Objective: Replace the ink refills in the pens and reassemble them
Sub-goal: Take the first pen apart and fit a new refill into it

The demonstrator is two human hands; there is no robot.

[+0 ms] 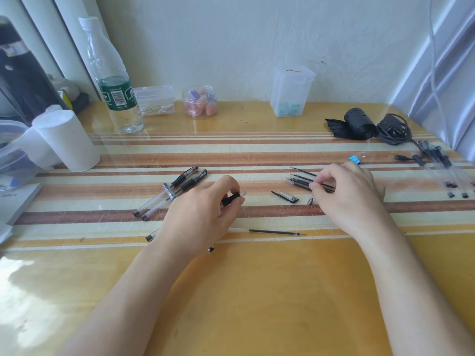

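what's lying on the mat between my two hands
In the head view, a pen cap and a small metal tip lie between the left hand and right hand.

Glossy yellow table (pixel 257 304); clear plastic pen barrels (pixel 154 202); matt woven striped mat (pixel 257 160).

Bright daylight glares off the table (pixel 30 273); wide-angle edges bend.

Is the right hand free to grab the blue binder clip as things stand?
Probably not at once: the right hand is pinching a refill. The clip lies just beyond it, nothing between.
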